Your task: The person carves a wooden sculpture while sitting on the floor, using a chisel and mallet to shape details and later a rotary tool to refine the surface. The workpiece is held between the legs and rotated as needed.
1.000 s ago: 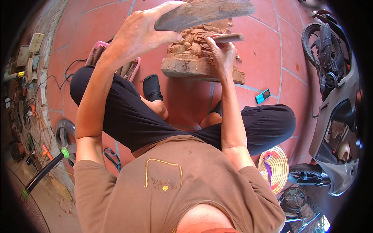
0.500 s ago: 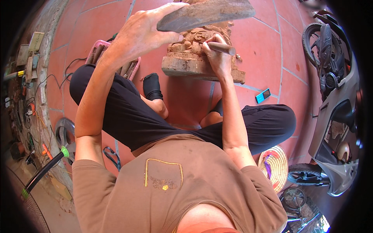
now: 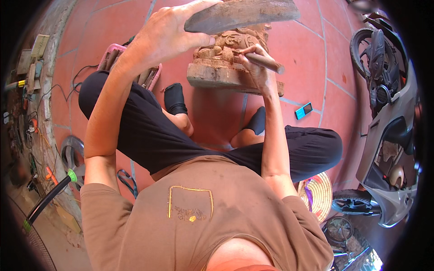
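My left hand (image 3: 165, 34) grips one end of a thick, worn wooden slab (image 3: 246, 16), its thumb below and its fingers partly cut off by the top edge. The slab is held over a reddish-brown carved wood piece (image 3: 226, 47) with scrolling relief on a block-like base (image 3: 214, 76). At the carving's right side, my right hand (image 3: 258, 65) is closed round a chisel-like tool with a round wooden handle (image 3: 269, 62). The handle's butt points right and toward me. The tool's tip, by the carving's front face, is too small to make out.
A pink basket (image 3: 156, 77) of wooden-handled tools stands beyond my left knee. A blue phone (image 3: 304, 111) lies on the red tiles (image 3: 307, 63). On the right are a motorbike (image 3: 389, 131) and a woven hat (image 3: 322, 194). Tools and cables line the left wall; a fan (image 3: 38, 244) stands nearby.
My right hand has shifted slightly right and down, and the tool's handle reaches further right. The slab in my left hand stays over the carving, nearly unmoved.
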Available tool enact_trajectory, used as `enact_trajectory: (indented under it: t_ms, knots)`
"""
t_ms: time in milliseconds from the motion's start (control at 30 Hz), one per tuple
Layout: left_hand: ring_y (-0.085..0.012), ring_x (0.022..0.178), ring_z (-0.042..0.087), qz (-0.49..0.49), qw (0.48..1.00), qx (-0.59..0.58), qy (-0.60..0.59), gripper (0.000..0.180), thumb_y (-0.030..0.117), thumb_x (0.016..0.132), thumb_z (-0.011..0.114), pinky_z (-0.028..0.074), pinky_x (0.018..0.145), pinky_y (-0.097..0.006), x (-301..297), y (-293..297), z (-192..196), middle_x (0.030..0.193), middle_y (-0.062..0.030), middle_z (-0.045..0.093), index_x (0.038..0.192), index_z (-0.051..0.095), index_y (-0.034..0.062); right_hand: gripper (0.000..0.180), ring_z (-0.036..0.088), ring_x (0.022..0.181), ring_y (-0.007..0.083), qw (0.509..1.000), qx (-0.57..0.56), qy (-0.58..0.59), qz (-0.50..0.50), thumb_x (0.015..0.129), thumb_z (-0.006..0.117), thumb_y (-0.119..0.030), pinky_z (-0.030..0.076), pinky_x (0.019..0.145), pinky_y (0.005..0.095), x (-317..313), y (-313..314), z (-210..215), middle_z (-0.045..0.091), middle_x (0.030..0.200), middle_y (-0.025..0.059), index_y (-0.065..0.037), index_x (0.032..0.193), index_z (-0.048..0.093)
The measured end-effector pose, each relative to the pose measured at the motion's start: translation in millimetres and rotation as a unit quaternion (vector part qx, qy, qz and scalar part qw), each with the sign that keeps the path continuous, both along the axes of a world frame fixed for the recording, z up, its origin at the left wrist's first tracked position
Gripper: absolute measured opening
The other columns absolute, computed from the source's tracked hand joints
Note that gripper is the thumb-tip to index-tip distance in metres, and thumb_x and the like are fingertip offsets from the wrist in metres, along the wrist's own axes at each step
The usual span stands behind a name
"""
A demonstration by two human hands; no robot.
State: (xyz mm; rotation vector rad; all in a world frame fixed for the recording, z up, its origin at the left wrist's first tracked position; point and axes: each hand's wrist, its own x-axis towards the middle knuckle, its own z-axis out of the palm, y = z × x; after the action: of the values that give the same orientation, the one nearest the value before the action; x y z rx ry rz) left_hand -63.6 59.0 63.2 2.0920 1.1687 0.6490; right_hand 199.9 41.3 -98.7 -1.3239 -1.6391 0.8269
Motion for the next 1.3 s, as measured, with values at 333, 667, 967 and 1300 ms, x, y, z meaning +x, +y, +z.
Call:
enact_trajectory:
  t_ms: [333,667,967,1300]
  knots:
    - [-0.0332,0.109,0.07,0.019,0.999,-0.038,0.019,0.068,0.011,0.081,0.074,0.053,0.097,-0.039,3,-9,14,0.117,-0.0252,0.069,0.144,0.05,0.0072,0.009,0.067,0.08,0.0247,0.992,0.009,-0.081,0.1,0.078,0.07,-0.005,0.053,0.072,0.0333,-3,-17,16,0.066,0.085,0.0088,-0.004,0.084,0.062]
    - [-0.0335,0.111,0.069,0.009,1.0,0.022,0.001,0.067,0.009,0.081,0.074,0.053,0.097,-0.039,5,-16,19,0.118,-0.0255,0.069,0.143,0.05,0.0056,0.014,0.067,0.078,0.0247,0.987,0.107,-0.099,0.072,0.077,0.07,0.001,0.053,0.071,0.032,-2,-4,3,0.064,0.086,0.0084,-0.004,0.088,0.064]
    - [-0.0344,0.112,0.069,0.021,0.999,-0.036,0.014,0.068,0.01,0.081,0.074,0.052,0.098,-0.04,-1,-6,10,0.118,-0.0254,0.069,0.144,0.049,0.0059,0.01,0.067,0.087,0.0262,0.979,0.075,-0.116,0.149,0.079,0.071,-0.003,0.053,0.076,0.0332,9,-12,11,0.064,0.088,0.01,-0.003,0.086,0.064]
    - [-0.0339,0.112,0.069,0.021,0.999,-0.036,0.009,0.066,0.011,0.082,0.074,0.052,0.097,-0.04,-1,-5,7,0.117,-0.0249,0.069,0.143,0.05,0.0081,0.014,0.065,0.08,0.0299,0.985,0.062,-0.123,0.107,0.078,0.068,-0.004,0.052,0.071,0.0362,0,2,9,0.062,0.085,0.0119,-0.004,0.089,0.059]
